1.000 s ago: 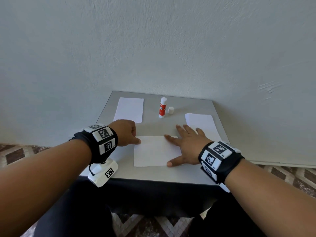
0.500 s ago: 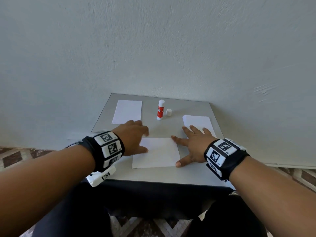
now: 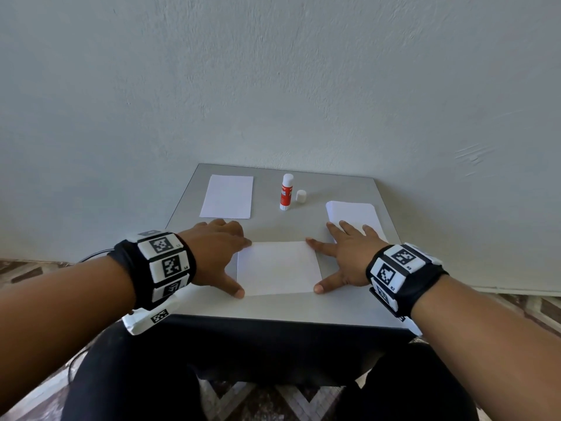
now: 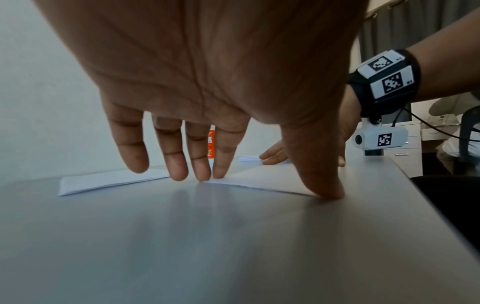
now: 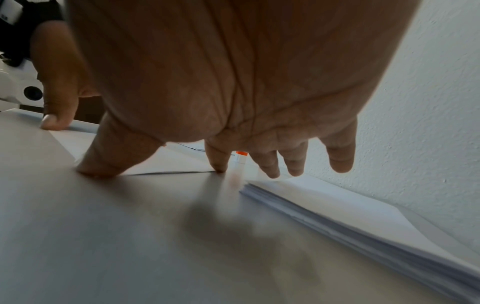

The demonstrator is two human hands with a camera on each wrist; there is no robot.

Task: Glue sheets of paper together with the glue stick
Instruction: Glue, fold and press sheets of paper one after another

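A white sheet (image 3: 279,267) lies flat near the front of the grey table (image 3: 273,308). My left hand (image 3: 241,267) is spread at its left edge, with thumb and index fingertip on the two left corners. My right hand (image 3: 315,264) mirrors it on the right corners, its other fingers over the paper stack (image 3: 353,214). The left wrist view shows the left hand (image 4: 275,185) pressing the sheet (image 4: 262,178); the right wrist view shows the right hand (image 5: 158,171) on the sheet (image 5: 168,162). The red-and-white glue stick (image 3: 286,192) stands uncapped at the back, with its white cap (image 3: 300,196) beside it.
Another single sheet (image 3: 227,196) lies at the back left. The stack (image 5: 337,205) runs along the table's right side near the wall. The table's back edge meets a plain wall. My dark-clothed legs are under the front edge.
The left hand has uncurled and spread, thumb and index now on the sheet's left corners. The right hand slid right, off the sheet's middle to its right edge.
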